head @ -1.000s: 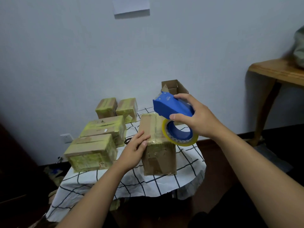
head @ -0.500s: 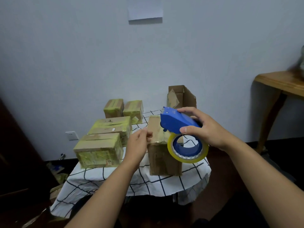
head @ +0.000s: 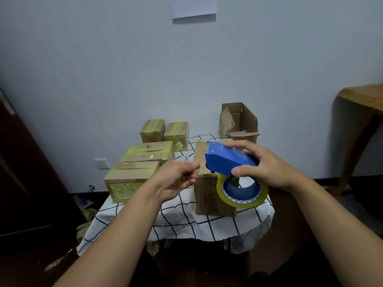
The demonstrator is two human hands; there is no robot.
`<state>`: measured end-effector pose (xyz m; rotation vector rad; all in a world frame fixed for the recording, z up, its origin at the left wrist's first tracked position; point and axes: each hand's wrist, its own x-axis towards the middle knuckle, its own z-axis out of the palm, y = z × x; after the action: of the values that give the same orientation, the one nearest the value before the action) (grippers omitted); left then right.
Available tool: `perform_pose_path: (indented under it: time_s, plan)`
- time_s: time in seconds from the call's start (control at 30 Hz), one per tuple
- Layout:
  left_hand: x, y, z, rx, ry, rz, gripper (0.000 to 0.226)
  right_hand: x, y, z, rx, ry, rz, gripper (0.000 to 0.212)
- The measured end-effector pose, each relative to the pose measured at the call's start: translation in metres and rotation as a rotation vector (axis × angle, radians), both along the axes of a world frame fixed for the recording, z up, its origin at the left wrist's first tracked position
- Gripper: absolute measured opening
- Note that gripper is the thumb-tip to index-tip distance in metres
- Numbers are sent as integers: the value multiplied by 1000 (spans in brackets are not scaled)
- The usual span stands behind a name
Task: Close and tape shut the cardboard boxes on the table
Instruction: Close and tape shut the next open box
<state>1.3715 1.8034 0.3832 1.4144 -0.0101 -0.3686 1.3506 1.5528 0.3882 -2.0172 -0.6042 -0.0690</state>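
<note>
your table (head: 209,224), draped in a white cloth with a black grid, carries six cardboard boxes. four of them stand on its left half, closed and wrapped in yellowish tape: a near taped box (head: 129,181), a second taped box (head: 150,153) just behind it, and two small taped boxes (head: 153,130) (head: 177,133) side by side at the far edge. the fifth, a tall brown box (head: 209,195), stands upright near the middle of the table, its flaps down, with clear tape glinting on its front face and a strip of yellowish tape at its far top edge. the sixth, an open box (head: 240,119), sits at the far right corner with its flaps standing up; a purple item shows inside it, too small to identify.

one tape dispenser (head: 228,162), blue, is in your right hand (head: 267,166), raised in front of the tall brown box; your thumb and fingers are curled round its body. its single roll of clear yellowish tape (head: 242,192) hangs below your grip.

your left hand (head: 176,179) is raised just left of the dispenser's front end, fingers curled with the fingertips drawn together; whether they pinch a tape end cannot be told.

a wooden side table (head: 364,96) stands at the right, a white wall socket (head: 102,163) at the left, and one sheet of paper (head: 193,7) is fixed high on the wall.
</note>
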Motion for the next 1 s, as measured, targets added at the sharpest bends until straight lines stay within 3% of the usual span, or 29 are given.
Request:
perform_pose_path:
  time_s: [0.13, 0.33, 0.73, 1.0]
  plan:
    - [10, -1, 14, 280, -148, -39, 21, 0, -11, -2, -129, 15, -21, 59]
    - [28, -1, 14, 400, -188, -22, 27, 0, -37, 5, -267, 3, -68, 59]
    - [32, 17, -32, 430, -147, 188, 23, 20, -31, 20, -600, 25, -91, 59]
    - [35, 14, -36, 422, -106, 212, 21, 24, -25, 31, -733, 18, -123, 62]
